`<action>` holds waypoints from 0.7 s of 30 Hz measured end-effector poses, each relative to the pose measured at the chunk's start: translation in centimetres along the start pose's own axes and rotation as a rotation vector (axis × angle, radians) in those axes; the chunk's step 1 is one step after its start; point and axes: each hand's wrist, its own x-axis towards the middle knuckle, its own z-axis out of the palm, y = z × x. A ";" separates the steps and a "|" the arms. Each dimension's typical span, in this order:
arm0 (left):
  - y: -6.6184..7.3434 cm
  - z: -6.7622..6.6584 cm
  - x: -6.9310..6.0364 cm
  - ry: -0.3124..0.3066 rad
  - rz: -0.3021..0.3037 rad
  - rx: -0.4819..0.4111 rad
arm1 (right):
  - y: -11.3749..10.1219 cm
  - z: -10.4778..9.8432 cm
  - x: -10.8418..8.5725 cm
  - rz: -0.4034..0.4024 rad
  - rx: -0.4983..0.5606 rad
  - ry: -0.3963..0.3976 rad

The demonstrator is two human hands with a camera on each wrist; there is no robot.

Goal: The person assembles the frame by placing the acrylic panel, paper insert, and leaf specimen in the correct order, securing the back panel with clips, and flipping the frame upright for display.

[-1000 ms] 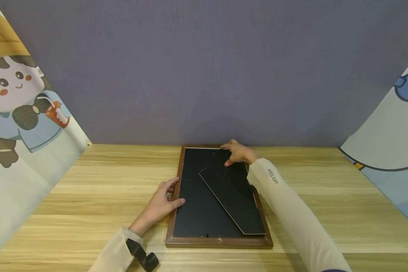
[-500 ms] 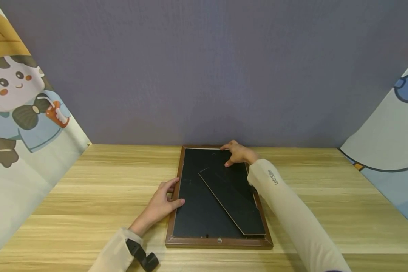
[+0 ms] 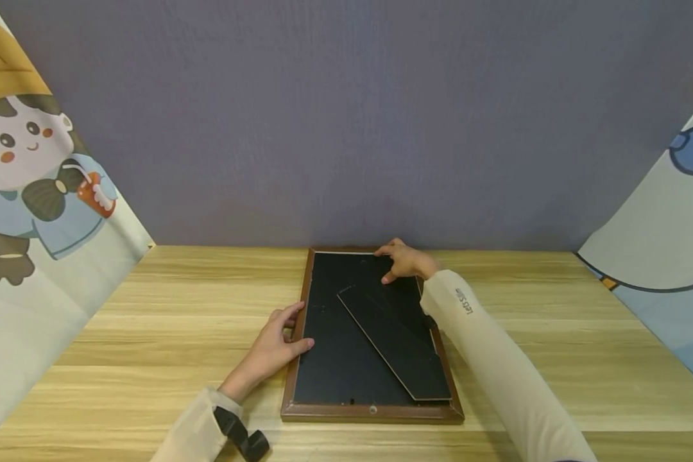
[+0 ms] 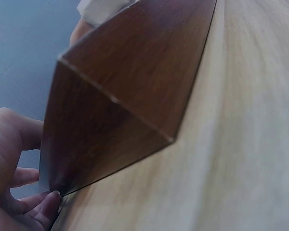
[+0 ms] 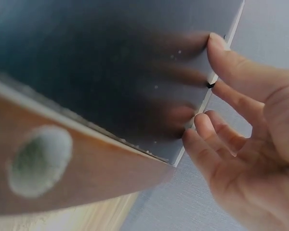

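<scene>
A picture frame (image 3: 372, 412) lies back side up on the table, with a brown wooden rim and a black backing board (image 3: 335, 359). Slanting across that board is a black stand leg (image 3: 398, 346). My left hand (image 3: 274, 343) grips the frame's left side, thumb over the rim and fingers along the outer edge. At the far right corner, my right hand (image 3: 407, 262) holds the frame, its thumb on the board and fingertips at the far edge. The left wrist view shows a brown corner of the frame (image 4: 115, 96); the right wrist view shows curled fingers at the edge.
The wood-patterned table (image 3: 208, 295) extends to both sides of the frame. A grey-purple wall panel (image 3: 358, 128) rises directly behind the frame's far edge. Printed cartoon sheets hang at left (image 3: 40, 192) and right (image 3: 670, 224).
</scene>
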 end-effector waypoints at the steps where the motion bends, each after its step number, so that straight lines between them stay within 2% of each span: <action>1: 0.0 0.0 -0.1 -0.001 -0.001 0.000 | -0.1 0.1 0.0 -0.002 -0.008 0.002; 10: -0.1 -0.3 -0.6 -0.016 0.005 -0.003 | -0.4 0.4 -0.5 0.003 -0.095 0.029; 21: -0.2 -0.6 -1.0 -0.026 0.007 -0.003 | -0.4 -0.2 -2.3 -0.032 -0.134 0.021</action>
